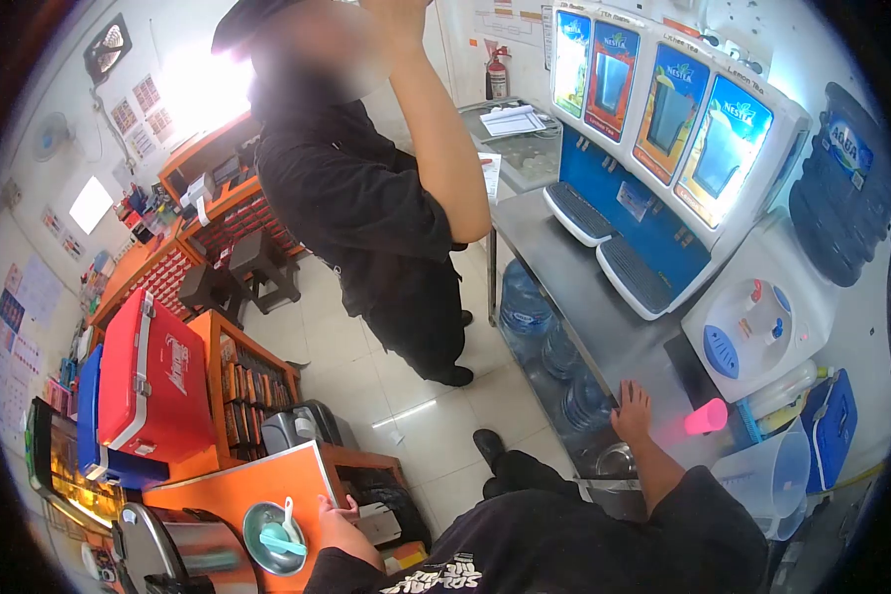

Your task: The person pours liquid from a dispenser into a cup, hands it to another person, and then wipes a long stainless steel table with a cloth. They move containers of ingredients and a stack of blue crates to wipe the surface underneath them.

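Note:
My right hand (632, 412) rests on the edge of the steel counter (604, 332), fingers stretched out and holding nothing. Right of it on the counter is a pink cup (706, 417), apart from the fingers. Lower down, my left hand (337, 509) is at the edge of the orange table (208, 487), with its visible fingers apart and nothing seen in them. Near this hand stands a metal bowl (254, 547) with light green and white utensils inside. A large metal pot (183, 543) is beside the bowl.
A person in black (356, 198) stands ahead with an arm raised. A drink dispenser (653, 109) and a water dispenser (752, 327) occupy the counter; water bottles (523, 302) stand below. A red cooler box (158, 381) is at left, with stools (262, 267) beyond.

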`<control>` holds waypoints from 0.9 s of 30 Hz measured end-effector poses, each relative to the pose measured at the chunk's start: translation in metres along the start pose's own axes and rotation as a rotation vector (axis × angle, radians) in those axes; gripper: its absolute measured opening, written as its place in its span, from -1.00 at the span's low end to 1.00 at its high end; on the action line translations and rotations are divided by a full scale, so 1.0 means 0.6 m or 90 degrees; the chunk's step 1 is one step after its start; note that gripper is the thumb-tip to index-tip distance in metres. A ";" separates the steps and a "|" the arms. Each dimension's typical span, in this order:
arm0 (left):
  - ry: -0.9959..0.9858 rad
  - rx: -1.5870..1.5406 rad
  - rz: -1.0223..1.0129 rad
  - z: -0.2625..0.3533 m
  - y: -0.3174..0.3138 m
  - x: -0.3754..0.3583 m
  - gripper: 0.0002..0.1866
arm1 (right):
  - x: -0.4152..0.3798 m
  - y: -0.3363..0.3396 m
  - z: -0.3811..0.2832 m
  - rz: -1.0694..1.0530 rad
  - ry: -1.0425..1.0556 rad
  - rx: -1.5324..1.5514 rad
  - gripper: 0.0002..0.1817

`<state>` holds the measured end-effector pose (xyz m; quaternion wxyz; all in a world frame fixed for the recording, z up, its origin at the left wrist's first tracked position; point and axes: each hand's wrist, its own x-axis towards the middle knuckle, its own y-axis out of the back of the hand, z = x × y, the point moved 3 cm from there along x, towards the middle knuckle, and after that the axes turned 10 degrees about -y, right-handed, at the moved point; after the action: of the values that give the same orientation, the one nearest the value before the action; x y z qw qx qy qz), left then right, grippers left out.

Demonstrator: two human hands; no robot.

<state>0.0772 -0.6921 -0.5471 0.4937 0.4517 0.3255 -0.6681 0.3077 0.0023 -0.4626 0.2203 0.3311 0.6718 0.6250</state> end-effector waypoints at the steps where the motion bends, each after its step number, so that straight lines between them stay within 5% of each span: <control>1: 0.013 0.001 -0.052 0.004 0.009 0.014 -0.53 | 0.000 0.000 0.000 0.001 -0.003 -0.001 -0.14; 3: 0.028 0.004 -0.106 0.011 0.005 0.034 -0.55 | 0.001 0.001 -0.002 -0.004 -0.019 -0.006 -0.15; 5: 0.028 -0.018 0.100 0.012 -0.006 0.068 -0.58 | 0.002 0.004 -0.003 -0.017 -0.024 -0.025 -0.15; 8: -0.019 0.054 -0.055 0.002 -0.002 0.008 -0.34 | 0.002 0.007 -0.005 -0.029 -0.028 -0.047 -0.14; 12: 0.038 0.055 -0.067 0.015 0.004 0.023 -0.37 | 0.003 -0.003 -0.002 0.003 -0.011 -0.042 -0.14; 17: 0.254 0.076 -0.035 0.034 0.009 0.068 -0.42 | 0.006 -0.007 0.000 -0.013 -0.024 -0.029 -0.13; 21: 0.136 0.122 -0.014 0.019 0.017 -0.018 -0.38 | 0.004 -0.006 0.000 -0.005 -0.021 -0.019 -0.12; 23: 0.277 0.103 -0.112 0.027 0.025 0.010 -0.40 | 0.004 0.000 -0.004 -0.001 -0.021 -0.025 -0.14; 27: 0.319 0.098 -0.031 0.035 0.012 0.034 -0.44 | 0.003 0.003 -0.007 0.012 -0.021 -0.063 -0.18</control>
<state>0.0762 -0.7204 -0.5576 0.3457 0.6313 0.3963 -0.5699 0.3036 0.0009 -0.4598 0.2411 0.3364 0.6332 0.6541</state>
